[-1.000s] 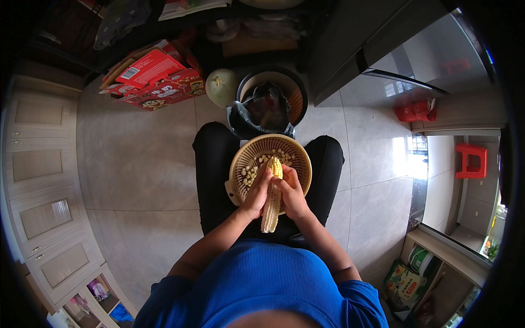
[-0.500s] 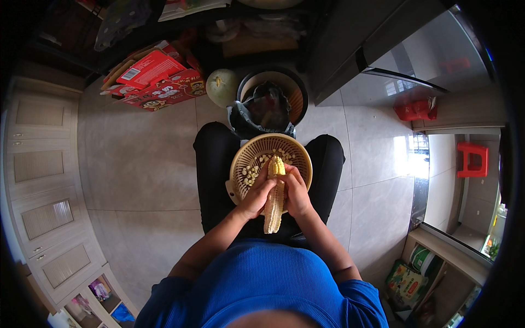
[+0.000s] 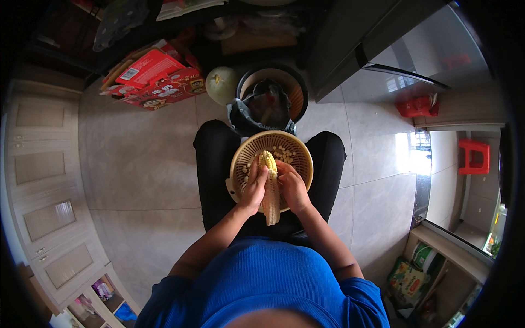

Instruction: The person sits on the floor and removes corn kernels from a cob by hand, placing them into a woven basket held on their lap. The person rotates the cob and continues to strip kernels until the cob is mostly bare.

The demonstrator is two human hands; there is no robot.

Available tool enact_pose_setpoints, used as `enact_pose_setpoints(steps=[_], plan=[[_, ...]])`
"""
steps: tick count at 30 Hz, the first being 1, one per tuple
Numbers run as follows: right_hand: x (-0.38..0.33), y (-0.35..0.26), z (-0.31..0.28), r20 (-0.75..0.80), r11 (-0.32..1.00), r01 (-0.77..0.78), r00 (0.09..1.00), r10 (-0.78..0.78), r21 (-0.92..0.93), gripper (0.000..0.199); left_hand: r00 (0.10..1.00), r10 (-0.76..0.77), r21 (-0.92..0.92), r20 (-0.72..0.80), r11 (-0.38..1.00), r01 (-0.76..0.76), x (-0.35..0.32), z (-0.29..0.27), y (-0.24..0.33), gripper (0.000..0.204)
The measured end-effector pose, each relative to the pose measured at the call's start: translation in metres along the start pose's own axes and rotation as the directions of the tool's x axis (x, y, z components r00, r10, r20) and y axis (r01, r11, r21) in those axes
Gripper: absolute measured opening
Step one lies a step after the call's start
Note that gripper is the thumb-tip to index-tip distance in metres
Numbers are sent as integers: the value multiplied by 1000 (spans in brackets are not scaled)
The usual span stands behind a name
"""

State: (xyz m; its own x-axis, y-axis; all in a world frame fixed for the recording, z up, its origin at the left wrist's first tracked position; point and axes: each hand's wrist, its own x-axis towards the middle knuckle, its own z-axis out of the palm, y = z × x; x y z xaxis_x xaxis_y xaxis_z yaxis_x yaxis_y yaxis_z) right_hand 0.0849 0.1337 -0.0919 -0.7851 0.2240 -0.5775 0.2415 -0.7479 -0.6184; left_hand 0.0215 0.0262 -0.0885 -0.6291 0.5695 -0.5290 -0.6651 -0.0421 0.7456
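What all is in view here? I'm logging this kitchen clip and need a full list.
corn cob: one, yellow, over the basket, held by both hands
basket: one, tan, on the lap, loose kernels inside
bin: one, dark, bag-lined, beyond the knees
melon: one, pale green, left of the bin
cartons: several, red, on the floor, upper left
stool: one, red, far right
left hand: on the cob's left side
right hand: on the cob's right side
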Motion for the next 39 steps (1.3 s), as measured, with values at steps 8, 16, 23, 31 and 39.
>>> enact_pose_setpoints(steps=[8, 16, 23, 31, 39], plan=[[-6, -1, 16, -105, 972, 50, 992, -76, -228, 34, 990, 120, 260, 77, 956, -136, -2, -2, 5, 56], [3, 5, 8, -127, 994, -22, 991, 35, 103, 28, 999, 12, -55, 52, 998, -10, 1, 2, 19, 56], [-6, -15, 15, -46, 961, -41, 997, 56, 273, 22, 969, -242, -235, 42, 940, 245, -2, 7, 40, 40], [-11, -17, 31, 13, 991, 4, 1000, -6, 134, 35, 1000, -2, -170, -21, 985, -1, -3, 13, 11, 47], [-12, -8, 33, -141, 993, 101, 984, -109, -63, 27, 997, 67, -129, -43, 989, -72, -7, 21, 5, 47]])
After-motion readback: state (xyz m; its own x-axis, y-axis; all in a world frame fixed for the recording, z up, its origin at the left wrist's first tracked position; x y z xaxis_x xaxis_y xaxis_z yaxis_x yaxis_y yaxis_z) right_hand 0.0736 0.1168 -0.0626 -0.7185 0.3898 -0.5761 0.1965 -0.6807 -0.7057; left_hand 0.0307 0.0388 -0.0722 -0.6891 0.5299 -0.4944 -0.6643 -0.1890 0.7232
